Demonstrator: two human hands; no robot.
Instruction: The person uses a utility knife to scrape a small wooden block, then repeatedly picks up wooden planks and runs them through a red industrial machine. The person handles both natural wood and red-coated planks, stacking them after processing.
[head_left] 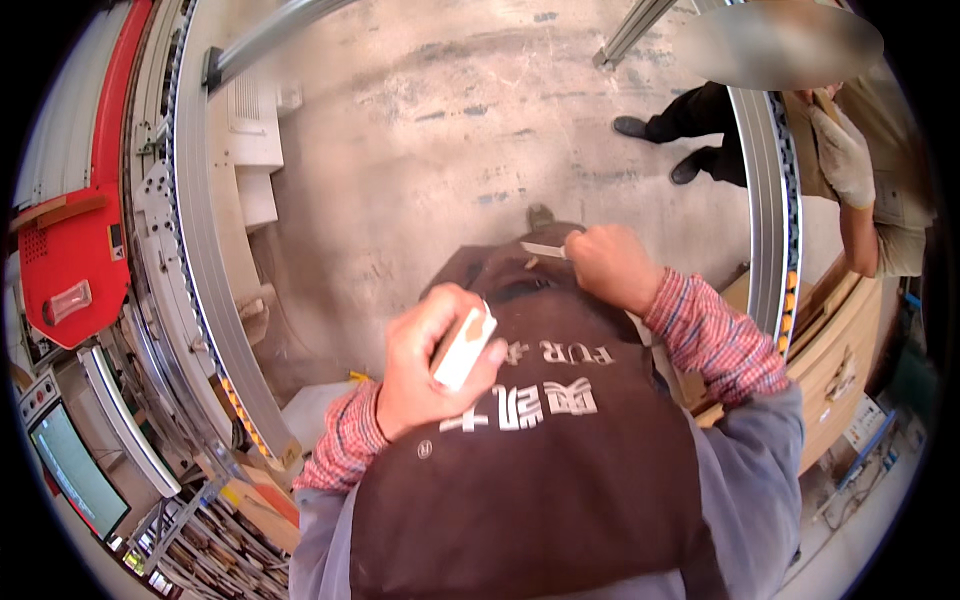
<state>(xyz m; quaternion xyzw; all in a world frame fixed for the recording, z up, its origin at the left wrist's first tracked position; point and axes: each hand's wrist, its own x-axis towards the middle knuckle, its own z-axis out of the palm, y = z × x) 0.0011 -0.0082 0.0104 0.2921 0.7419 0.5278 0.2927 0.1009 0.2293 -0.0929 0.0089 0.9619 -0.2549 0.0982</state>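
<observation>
My left hand (425, 345) is closed round a small white block (465, 350) with a brown patch on its face, held in front of my dark brown apron (530, 480). Farther out and to the right, my right hand (612, 268) grips a thin, flat, pale blade-like tool (543, 249). Its free end points left, over the lower part of the apron, and the grip is hidden in my fist. Block and tool are apart from each other.
Metal rails with rollers stand on my left (205, 200) and right (765, 220). A red machine panel (75, 260) and a screen (80, 465) are at far left. Beyond the right rail, a person's gloved hand (845, 160) shows; wooden panels (830, 360) lie below it.
</observation>
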